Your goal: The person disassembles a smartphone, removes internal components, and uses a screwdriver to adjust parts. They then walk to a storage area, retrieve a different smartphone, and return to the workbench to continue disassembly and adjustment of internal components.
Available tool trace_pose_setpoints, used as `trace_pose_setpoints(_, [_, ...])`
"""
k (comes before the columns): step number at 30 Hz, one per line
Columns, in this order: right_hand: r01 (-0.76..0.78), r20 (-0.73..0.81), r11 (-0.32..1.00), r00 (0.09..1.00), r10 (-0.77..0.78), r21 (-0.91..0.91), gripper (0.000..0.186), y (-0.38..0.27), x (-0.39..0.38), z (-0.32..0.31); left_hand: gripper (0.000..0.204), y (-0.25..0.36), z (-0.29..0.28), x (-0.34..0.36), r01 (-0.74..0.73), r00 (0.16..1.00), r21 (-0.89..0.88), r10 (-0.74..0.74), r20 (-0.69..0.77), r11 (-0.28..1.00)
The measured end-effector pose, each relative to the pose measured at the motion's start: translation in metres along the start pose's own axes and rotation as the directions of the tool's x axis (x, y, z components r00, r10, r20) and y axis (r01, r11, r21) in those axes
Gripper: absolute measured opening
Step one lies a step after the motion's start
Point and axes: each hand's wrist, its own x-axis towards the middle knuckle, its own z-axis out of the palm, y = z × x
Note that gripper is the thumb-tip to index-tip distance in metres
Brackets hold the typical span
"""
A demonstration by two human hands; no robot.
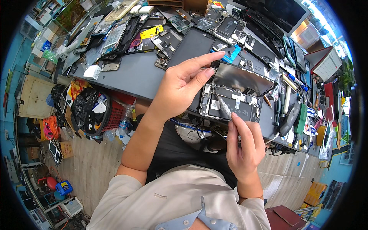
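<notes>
An opened phone [230, 103] lies at the desk's near edge, its battery and inner parts showing. Its screen [245, 78] stands tilted up along the far side, with the dark metallic back toward me. My left hand [180, 88] pinches the screen's left end between thumb and forefinger. My right hand [245, 147] is closed around a slim, grey-white patterned screwdriver [224, 106]. Its tip points down into the left part of the phone's body; whether it touches a screw is too small to tell.
Phone parts crowd the grey desk [126, 76], with a black phone shell [191, 46] beyond my left hand. Tools, including a green-handled one [301, 117], lie at right. A monitor [276, 15] stands behind. Below the desk at left is a red bin [109, 117].
</notes>
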Motion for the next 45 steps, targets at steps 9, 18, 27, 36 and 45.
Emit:
trace_pose_setpoints(9, [0.001,0.004,1.000,1.000,-0.001,-0.007,0.041,-0.001,0.000,0.000,0.041,0.000,0.000,0.000,0.006,1.000,-0.007,-0.006,0.004,1.000])
trace_pose_setpoints(18, [-0.002,-0.004,1.000,1.000,0.002,-0.001,0.040,-0.001,0.000,0.000,0.041,-0.002,0.001,0.001,-0.007,1.000,-0.018,0.007,0.001,1.000])
trace_pose_setpoints(27, [-0.122,0.073,0.991,0.990,0.118,0.048,0.031,-0.003,0.017,-0.011,0.041,-0.001,0.001,0.001,-0.009,1.000,-0.003,0.009,-0.002,1.000])
trace_pose_setpoints(36, [-0.222,0.135,0.974,0.967,0.214,0.048,0.025,-0.002,0.015,-0.011,0.041,0.000,0.000,0.001,0.016,1.000,0.002,-0.016,0.001,1.000])
trace_pose_setpoints(45, [-0.227,0.125,0.972,0.968,0.218,0.056,0.024,0.002,0.011,-0.011,0.042,0.000,0.001,0.001,-0.004,1.000,-0.018,0.004,-0.005,1.000])
